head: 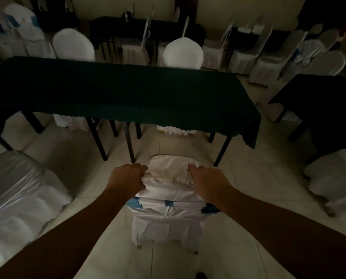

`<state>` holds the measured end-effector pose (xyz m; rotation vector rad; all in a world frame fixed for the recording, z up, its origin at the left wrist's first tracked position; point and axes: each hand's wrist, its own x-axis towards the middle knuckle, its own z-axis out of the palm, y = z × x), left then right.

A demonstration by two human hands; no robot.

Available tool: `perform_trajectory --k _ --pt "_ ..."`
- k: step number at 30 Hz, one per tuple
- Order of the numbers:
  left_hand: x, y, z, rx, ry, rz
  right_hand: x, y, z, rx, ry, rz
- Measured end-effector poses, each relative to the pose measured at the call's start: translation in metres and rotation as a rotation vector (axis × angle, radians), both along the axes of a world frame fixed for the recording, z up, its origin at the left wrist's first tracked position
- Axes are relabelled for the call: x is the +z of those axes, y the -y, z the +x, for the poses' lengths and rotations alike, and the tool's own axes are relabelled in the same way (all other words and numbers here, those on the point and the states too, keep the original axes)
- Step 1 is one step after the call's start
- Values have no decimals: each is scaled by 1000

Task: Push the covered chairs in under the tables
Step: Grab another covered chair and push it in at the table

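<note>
Here both hands point(128, 178) point(206, 181) grip the chair point(168, 190) top, short of the table point(115, 87) edge.

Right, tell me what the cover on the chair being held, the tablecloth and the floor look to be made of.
Chair cover: thin white fabric with a satin-like sheen, judging by its bunched folds and highlights.
Tablecloth: dark green cloth, matte, draping over the edge with a scalloped hem.
Floor: pale glossy tile, seemingly ceramic; grout lines and soft reflections show.
</note>
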<state>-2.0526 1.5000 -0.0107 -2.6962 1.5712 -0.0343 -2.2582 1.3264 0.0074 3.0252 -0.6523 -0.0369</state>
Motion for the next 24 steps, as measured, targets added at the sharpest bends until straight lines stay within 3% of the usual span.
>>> perform_trajectory --k 9,24 --pt "-20 28 19 -23 -3 -33 -12 27 25 -22 -73 -48" --pt "10 167 88 34 -16 -89 18 180 100 -12 119 -105"
